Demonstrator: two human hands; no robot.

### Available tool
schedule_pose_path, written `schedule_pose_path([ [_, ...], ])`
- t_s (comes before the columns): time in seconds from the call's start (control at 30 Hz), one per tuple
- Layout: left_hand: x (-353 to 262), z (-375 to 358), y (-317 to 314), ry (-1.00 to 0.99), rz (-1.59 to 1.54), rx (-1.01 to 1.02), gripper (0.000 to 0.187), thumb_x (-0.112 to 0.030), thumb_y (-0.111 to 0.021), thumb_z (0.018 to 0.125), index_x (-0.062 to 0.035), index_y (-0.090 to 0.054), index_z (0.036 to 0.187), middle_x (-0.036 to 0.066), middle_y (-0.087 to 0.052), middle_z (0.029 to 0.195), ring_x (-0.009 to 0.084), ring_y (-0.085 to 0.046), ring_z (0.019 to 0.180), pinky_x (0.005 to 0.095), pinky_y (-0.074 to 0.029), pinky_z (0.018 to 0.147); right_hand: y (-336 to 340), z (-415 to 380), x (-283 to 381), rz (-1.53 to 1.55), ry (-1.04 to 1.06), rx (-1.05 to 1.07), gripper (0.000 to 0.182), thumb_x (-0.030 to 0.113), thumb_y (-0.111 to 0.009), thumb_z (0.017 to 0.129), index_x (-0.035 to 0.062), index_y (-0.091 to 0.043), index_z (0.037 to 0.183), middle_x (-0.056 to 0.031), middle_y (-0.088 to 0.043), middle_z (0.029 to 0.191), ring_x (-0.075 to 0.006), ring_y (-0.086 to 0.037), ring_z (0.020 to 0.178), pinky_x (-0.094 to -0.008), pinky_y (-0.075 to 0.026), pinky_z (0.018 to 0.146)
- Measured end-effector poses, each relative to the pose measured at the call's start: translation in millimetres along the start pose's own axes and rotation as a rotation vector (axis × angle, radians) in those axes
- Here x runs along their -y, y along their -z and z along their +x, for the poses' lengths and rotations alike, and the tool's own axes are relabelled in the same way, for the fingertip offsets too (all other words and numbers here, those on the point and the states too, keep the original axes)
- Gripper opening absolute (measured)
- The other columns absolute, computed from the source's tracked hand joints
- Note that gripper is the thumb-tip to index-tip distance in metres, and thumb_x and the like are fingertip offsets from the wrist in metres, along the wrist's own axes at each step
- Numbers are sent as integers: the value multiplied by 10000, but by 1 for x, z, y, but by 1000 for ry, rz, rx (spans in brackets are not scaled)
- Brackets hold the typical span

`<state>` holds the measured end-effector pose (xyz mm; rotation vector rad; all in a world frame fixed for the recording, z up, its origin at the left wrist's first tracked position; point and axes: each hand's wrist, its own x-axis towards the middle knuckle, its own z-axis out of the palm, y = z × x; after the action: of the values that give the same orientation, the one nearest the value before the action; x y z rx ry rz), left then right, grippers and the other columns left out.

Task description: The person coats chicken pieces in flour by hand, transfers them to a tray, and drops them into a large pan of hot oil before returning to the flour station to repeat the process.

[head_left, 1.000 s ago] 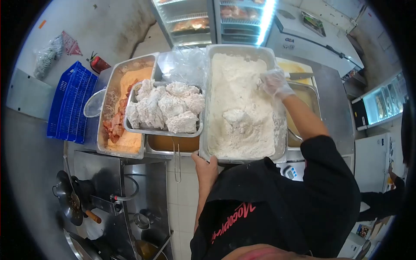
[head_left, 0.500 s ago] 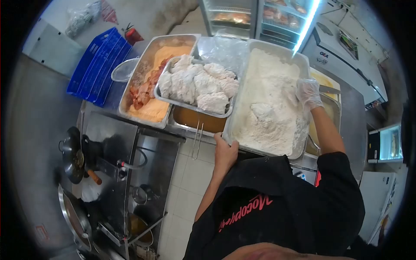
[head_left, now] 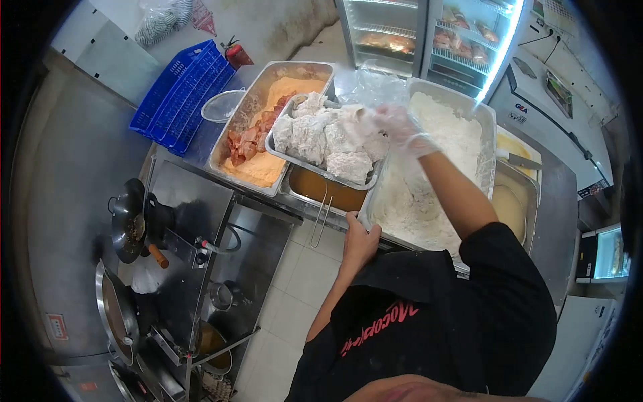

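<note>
My left hand (head_left: 361, 242) grips the near left corner of the big flour tray (head_left: 491, 144), its fingers closed on the rim. Gloved in clear plastic, my right hand (head_left: 402, 130) is over the right end of a smaller metal tray (head_left: 321, 169) of flour-coated pieces (head_left: 308, 136). Its fingers are closed around a floury piece (head_left: 358, 120), blurred by motion. The smaller tray rests across a container of brown liquid (head_left: 335, 194) and the edge of a tray of orange powder (head_left: 258, 171), where reddish pieces (head_left: 249, 143) lie.
Blue crates (head_left: 181, 100) and a round sieve (head_left: 223, 106) are at the upper left. A wire-handled tool (head_left: 322, 218) hangs over the counter's front edge. At the right are a knife (head_left: 519, 161) and a pale batter container (head_left: 512, 208). Woks (head_left: 127, 224) stand lower left.
My right hand has moved left from the flour tray's right side to the smaller tray, now with a coated piece. My left hand stays on the rim. The whole view has shifted slightly.
</note>
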<state>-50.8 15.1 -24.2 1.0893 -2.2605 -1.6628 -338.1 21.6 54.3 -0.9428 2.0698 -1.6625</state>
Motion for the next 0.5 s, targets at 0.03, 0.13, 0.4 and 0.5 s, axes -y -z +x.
schedule_pose_path([
  [0.03, 1, -1, -1, 2, 3, -1, 685, -265, -624, 908, 61, -309, 1422, 448, -606, 1213, 582, -601, 1164, 543, -461, 1029, -16, -1, -6, -432, 84, -49, 362, 417, -681, 906, 75, -769, 985, -138, -728, 871, -294, -696, 828, -441, -512, 774],
  [0.13, 3, 3, 0, 3, -7, -10, 676, -267, -624, 911, 58, -316, 1417, 444, -611, 1208, 580, -603, 1164, 541, -463, 1027, -21, -5, 18, -1031, 171, -75, 335, 393, -699, 923, 63, -758, 908, -179, -749, 886, -339, -733, 822, -472, -538, 735],
  [0.4, 6, 2, -2, 21, -85, 9, 651, -230, -653, 903, 39, -345, 1410, 395, -637, 1188, 531, -637, 1148, 507, -483, 1011, 105, -33, -88, -794, -386, -22, 359, 383, -756, 873, 32, -738, 803, -208, -739, 800, -357, -726, 740, -447, -512, 652],
  [0.5, 5, 2, -2, 33, -65, 1, 629, -218, -648, 909, 42, -355, 1401, 377, -643, 1180, 503, -649, 1140, 490, -488, 1006, 83, -84, -158, -1068, -99, 28, 313, 315, -641, 944, 45, -797, 932, -212, -764, 903, -389, -748, 894, -495, -571, 852],
])
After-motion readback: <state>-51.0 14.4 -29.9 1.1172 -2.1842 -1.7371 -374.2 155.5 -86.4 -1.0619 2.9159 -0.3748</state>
